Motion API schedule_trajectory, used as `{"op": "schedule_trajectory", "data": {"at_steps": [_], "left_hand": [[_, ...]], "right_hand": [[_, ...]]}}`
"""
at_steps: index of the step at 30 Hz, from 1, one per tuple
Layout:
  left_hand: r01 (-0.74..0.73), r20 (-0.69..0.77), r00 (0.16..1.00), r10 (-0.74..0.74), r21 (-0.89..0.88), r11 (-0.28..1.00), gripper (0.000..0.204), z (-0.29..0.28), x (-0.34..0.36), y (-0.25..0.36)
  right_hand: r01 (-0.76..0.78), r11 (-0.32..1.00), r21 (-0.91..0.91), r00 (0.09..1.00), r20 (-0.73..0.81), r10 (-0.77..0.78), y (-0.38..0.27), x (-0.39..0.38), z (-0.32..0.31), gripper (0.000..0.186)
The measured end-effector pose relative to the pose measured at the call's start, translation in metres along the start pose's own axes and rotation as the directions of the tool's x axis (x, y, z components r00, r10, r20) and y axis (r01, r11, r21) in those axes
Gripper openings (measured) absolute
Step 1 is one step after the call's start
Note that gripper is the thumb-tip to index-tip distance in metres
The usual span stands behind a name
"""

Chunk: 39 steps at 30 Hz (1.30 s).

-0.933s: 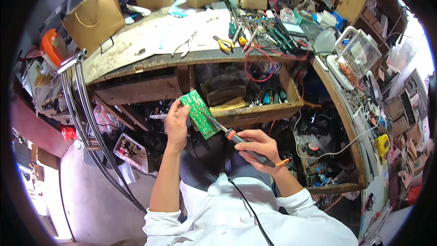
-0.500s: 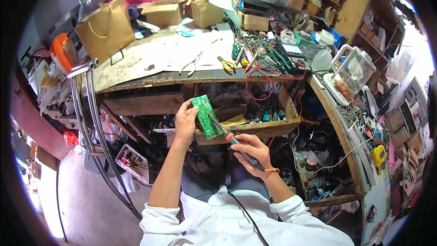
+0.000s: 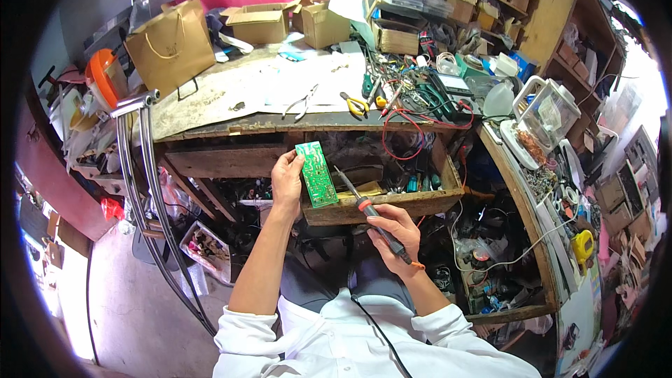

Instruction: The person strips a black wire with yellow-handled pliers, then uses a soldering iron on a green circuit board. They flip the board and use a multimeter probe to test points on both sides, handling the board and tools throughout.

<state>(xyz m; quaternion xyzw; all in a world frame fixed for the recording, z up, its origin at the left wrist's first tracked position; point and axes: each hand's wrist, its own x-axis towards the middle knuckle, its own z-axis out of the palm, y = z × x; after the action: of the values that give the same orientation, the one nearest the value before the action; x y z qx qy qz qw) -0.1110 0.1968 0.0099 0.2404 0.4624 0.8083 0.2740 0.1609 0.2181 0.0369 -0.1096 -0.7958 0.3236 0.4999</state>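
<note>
My left hand (image 3: 284,182) grips a green circuit board (image 3: 318,178) by its upper left edge, holding it upright over an open wooden drawer (image 3: 379,216). My right hand (image 3: 395,238) is closed around a soldering iron (image 3: 367,207) with a black and red handle and an orange cord end. The iron's tip is raised just right of the board, apart from it. On the bench beyond lie white pliers (image 3: 301,103), yellow-handled pliers (image 3: 355,105) and a red looped test lead (image 3: 395,155).
The worn workbench (image 3: 185,120) carries cardboard boxes (image 3: 255,24), a paper bag (image 3: 168,52) and crowded tools. Bent metal tubes (image 3: 140,161) stand at left. A cluttered side bench (image 3: 511,168) with a plastic container (image 3: 547,115) is at right. A box of odds (image 3: 206,252) sits low.
The soldering iron's tip has moved from on the board to beside its right edge. The board has shifted a little right, and the view takes in more of the shelves at the back.
</note>
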Motion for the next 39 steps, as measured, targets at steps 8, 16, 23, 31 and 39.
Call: {"op": "schedule_trajectory", "data": {"at_steps": [8, 16, 23, 31, 39], "left_hand": [[-0.09, 0.027, 0.996, 0.088, 0.081, 0.993, 0.032, 0.01, 0.02, 0.018], [-0.026, 0.015, 1.0, 0.023, 0.174, 0.984, 0.033, -0.001, 0.027, -0.002], [-0.125, -0.001, 0.992, 0.127, 0.165, 0.978, 0.03, 0.013, 0.025, 0.014], [-0.099, -0.041, 0.993, 0.111, 0.231, 0.968, 0.035, -0.009, 0.024, -0.007], [-0.015, -0.021, 1.0, 0.02, 0.218, 0.976, 0.036, -0.01, 0.027, -0.004]], "right_hand": [[-0.02, 1.0, 0.017, 1.0, 0.013, 0.02, -0.001, -0.01, -0.006, 0.034], [-0.042, 0.998, 0.041, 0.999, 0.007, 0.042, -0.007, -0.014, -0.015, 0.035], [-0.056, 0.996, 0.068, 0.998, 0.005, 0.056, -0.002, -0.02, -0.017, 0.035], [-0.071, 0.993, 0.096, 0.997, 0.002, 0.072, -0.007, -0.02, -0.014, 0.035], [-0.051, 0.995, 0.089, 0.999, -0.004, 0.052, -0.008, -0.018, -0.017, 0.036]]}}
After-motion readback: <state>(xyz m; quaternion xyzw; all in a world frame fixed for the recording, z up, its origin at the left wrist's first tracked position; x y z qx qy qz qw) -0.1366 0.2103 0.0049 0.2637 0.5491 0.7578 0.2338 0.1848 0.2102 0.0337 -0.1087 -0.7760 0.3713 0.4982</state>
